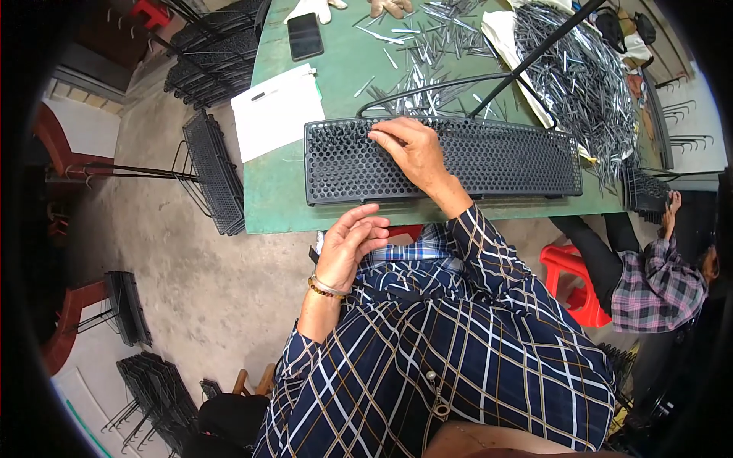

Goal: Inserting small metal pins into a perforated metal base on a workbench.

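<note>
A long black perforated rack (504,172) with rows of round holes lies along the near edge of the green table, its bent wire frame standing behind it. My right hand (416,153) reaches over the rack's left half. Its thumb and fingertips are closed together at the holes; what they pinch is too small or hidden to make out. Dark pegs (336,137) fill part of the rack's left end. My left hand (347,248) hovers just in front of the rack, below the table edge, its fingers loosely bent and apart, with nothing visible in them.
Thin black and grey plastic strips (427,57) are scattered over the table (279,206), and a white sack (500,34) overflows with more. A phone (305,37), paper with a pen (279,114) and gloves lie left. Several racks hang left; a co-worker (657,290) sits right, near a red stool (569,286).
</note>
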Motion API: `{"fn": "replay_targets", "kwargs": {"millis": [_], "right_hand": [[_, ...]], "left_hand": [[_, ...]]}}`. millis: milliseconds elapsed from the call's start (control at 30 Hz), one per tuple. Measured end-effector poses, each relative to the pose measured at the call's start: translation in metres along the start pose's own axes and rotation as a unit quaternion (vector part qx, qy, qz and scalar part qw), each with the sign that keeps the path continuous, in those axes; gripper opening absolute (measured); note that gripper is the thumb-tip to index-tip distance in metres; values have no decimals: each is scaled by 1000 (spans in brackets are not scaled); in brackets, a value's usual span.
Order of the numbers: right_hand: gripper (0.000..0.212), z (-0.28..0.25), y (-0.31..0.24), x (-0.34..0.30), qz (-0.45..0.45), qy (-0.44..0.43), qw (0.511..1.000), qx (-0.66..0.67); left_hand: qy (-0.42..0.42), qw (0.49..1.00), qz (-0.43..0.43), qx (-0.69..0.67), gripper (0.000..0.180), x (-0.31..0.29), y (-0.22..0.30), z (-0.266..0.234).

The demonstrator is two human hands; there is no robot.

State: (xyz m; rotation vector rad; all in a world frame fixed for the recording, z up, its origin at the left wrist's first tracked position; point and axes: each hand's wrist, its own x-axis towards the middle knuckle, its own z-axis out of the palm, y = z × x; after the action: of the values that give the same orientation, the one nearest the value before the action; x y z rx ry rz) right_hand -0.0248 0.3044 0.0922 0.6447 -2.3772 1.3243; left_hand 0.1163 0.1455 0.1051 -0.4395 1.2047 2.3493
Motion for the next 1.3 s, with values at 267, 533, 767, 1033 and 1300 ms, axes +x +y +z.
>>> {"fn": "replay_targets", "kwargs": {"millis": [267, 533, 767, 1033, 1300], "right_hand": [[15, 1, -1, -2, -17, -19, 1000, 8], [17, 4, 1, -4, -87, -41, 994, -47], [17, -6, 1, -10, -66, 9, 997, -27], [13, -81, 11, -61, 69, 106, 991, -48], [14, -175, 67, -108, 128, 280, 918, -250]], "left_hand": [[13, 1000, -1, -7, 29, 0, 0, 2], [16, 1000, -3, -12, 28, -1, 0, 2], [65, 996, 58, -20, 25, 0, 4, -11], [273, 912, 267, 152, 26, 10, 22, -66], [250, 879, 259, 313, 46, 57, 24, -94]]}}
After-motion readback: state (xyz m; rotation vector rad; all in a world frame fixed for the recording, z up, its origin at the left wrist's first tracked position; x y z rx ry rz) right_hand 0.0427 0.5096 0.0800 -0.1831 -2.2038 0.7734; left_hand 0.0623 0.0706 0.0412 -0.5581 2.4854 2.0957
